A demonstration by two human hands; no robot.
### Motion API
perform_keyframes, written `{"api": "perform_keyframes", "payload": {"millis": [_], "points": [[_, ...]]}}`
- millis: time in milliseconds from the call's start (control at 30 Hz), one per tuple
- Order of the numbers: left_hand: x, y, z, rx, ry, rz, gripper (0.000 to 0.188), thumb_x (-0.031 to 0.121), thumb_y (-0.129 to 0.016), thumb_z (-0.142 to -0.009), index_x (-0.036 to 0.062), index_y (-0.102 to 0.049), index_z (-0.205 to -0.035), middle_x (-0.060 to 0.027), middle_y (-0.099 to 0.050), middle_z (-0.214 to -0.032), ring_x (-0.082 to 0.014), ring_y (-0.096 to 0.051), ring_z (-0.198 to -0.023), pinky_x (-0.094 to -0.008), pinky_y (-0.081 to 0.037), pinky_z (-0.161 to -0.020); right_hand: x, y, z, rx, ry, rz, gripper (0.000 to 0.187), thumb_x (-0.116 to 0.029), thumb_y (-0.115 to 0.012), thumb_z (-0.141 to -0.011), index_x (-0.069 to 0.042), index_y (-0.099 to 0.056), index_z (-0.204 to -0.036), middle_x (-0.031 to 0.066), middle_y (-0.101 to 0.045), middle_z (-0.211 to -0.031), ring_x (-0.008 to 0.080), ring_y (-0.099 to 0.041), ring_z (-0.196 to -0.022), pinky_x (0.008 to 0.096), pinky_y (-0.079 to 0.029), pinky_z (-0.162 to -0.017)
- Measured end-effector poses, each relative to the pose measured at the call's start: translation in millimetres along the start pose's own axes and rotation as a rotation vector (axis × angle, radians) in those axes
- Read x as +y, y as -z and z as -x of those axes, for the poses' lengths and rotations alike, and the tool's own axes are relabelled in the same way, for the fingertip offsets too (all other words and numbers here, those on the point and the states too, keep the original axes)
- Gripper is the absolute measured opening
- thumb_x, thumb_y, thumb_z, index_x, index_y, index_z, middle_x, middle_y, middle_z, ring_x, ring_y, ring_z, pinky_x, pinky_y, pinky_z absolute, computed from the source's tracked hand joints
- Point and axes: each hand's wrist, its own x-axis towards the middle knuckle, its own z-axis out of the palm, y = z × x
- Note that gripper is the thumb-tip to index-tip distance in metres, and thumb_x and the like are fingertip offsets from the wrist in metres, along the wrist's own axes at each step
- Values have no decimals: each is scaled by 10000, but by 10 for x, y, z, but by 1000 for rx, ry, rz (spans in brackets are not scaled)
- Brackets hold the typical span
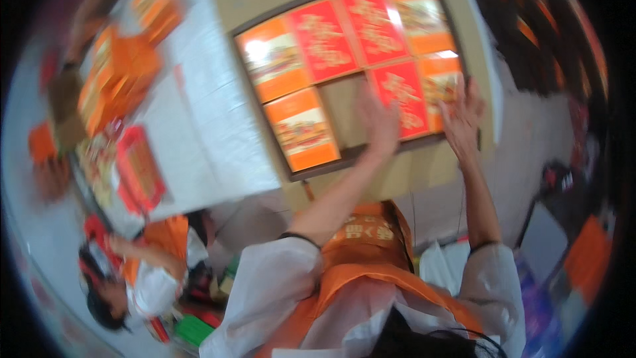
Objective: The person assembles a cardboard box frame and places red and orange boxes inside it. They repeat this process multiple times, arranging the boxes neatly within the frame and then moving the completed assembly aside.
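A dark-rimmed frame (pixel 311 172) on a brown board holds two rows of flat boxes. Several are orange with a food picture, like the orange box (pixel 305 129) at near left; others, like the red box (pixel 324 38), carry gold lettering. One slot in the near row shows bare brown bottom (pixel 343 107). My left hand (pixel 381 118), blurred, reaches in at that slot's right side, against the near red box (pixel 405 96), its fingers apart and nothing seen in them. Fingers spread, my right hand (pixel 462 119) rests at the frame's right edge, over the near-right orange box (pixel 437 83).
Left of the board, a white-covered table (pixel 199 126) bears stacked orange boxes (pixel 122 69) and a red-orange tray-like package (pixel 139 169). A person in an orange apron (pixel 156 258) works at lower left; another person's arm shows at upper left. Dark blurred items (pixel 523 33) lie far right.
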Motion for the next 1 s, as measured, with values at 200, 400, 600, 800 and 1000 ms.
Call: {"api": "perform_keyframes", "payload": {"millis": [200, 400, 600, 800, 1000], "points": [[85, 41, -9, -13, 89, -44, 670, 263, -479, -907, -26, -177, -1430, -221, -246, -1466, -358, -210, -1372, -446, -148, -1138, -633, -248, -189, 139, 393, -94, 621, -330, -470, -934, -113, -239, -1468, 135, -177, -1532, 291, -115, -1427, 486, -56, -1129], [65, 658, 45, -224, -84, 278, 645, 159, -460, -895, -68, -166, -1422, -255, -202, -1476, -362, -182, -1387, -414, -161, -1142, -592, -334, -283, -56, 317, -29, 613, -384, -390, -966, -54, -233, -1458, 173, -225, -1507, 315, -171, -1407, 452, -100, -1130], [-1007, 2504, 462, 50, -133, 434, 589, 150, -524, -882, -36, -298, -1394, -215, -292, -1450, -328, -286, -1346, -382, -219, -1120, -658, -482, -333, 6, 234, 40, 649, -462, -341, -978, -50, -210, -1462, 176, -186, -1516, 328, -201, -1392, 461, -147, -1123], [-2257, 4462, 951, 491, 194, -43, 592, 180, -566, -884, -30, -326, -1382, -227, -369, -1402, -333, -337, -1320, -389, -256, -1100, -940, -193, -436, 69, 110, -71, 599, -410, -316, -993, -57, -207, -1465, 175, -185, -1520, 309, -166, -1409, 420, -139, -1135], [-2349, 5153, 1190, 659, 122, 16, 583, 138, -554, -889, -83, -305, -1366, -273, -383, -1360, -390, -364, -1281, -404, -294, -1073, -2622, -12, -376, -51, 184, -656, 562, -332, -354, -997, -43, -214, -1458, 149, -187, -1525, 285, -162, -1411, 382, -141, -1141]]}}
